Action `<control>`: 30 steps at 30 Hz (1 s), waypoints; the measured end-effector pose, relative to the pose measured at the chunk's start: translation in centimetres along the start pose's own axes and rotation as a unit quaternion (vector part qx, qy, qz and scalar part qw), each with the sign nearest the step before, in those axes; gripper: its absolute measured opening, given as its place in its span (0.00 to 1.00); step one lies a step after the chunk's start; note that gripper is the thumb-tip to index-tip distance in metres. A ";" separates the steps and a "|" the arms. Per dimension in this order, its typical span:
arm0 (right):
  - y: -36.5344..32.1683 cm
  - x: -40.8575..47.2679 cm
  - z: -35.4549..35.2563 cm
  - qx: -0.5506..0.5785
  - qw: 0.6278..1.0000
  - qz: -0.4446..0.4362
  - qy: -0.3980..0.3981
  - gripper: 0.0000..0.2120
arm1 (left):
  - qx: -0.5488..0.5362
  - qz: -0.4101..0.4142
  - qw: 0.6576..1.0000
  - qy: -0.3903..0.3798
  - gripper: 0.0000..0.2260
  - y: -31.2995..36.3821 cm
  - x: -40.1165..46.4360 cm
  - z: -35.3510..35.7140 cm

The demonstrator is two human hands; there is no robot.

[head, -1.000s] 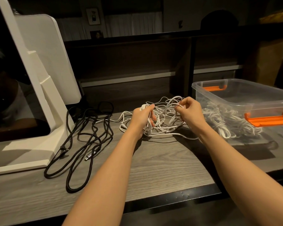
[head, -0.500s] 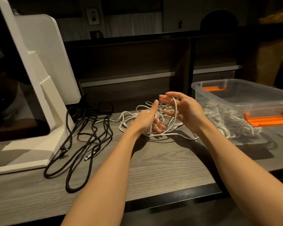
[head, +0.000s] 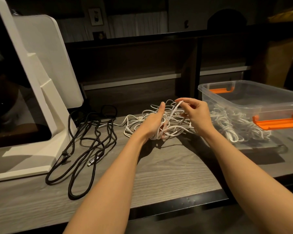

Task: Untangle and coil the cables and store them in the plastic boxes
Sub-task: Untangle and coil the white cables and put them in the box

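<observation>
Tangle of white cable (head: 159, 119) sat on the desk (head: 167, 166) beside the plastic box (head: 277, 105). Your left hand (head: 152, 122) gripped its strands; your right hand (head: 195, 114) pinched a raised loop. Pulling hard could have tightened knots, I judged.

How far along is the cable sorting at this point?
Done: white cables already lie in the plastic box. In hand: the left hand grips the white cable tangle on the desk, and the right hand pinches a raised loop of it. Left: this tangle and the black cables, loose and uncoiled.
</observation>
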State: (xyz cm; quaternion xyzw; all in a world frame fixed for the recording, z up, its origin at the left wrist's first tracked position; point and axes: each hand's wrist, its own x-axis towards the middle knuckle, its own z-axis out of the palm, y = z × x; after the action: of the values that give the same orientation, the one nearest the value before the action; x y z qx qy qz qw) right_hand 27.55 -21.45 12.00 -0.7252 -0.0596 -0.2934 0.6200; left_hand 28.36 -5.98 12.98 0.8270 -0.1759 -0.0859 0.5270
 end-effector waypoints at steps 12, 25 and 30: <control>0.1 -0.4 -0.1 -0.251 0.955 -0.151 -0.035 0.10 | -0.090 0.053 0.994 0.023 0.31 -0.2 -0.3 -0.6; 0.8 -0.1 -0.4 -0.281 0.957 -0.036 -0.058 0.14 | -0.109 0.068 0.991 0.030 0.19 0.3 -0.9 -0.4; 1.1 0.0 -0.7 -0.360 0.926 -0.028 -0.113 0.12 | -0.165 0.042 0.972 0.165 0.15 -0.3 -0.2 -0.4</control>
State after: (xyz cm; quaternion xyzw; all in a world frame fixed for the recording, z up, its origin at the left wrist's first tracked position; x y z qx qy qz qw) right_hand 27.75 -22.37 11.11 -0.9261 -0.0393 -0.2287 0.2977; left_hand 28.38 -5.45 12.87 0.7236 -0.1046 0.0458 0.6807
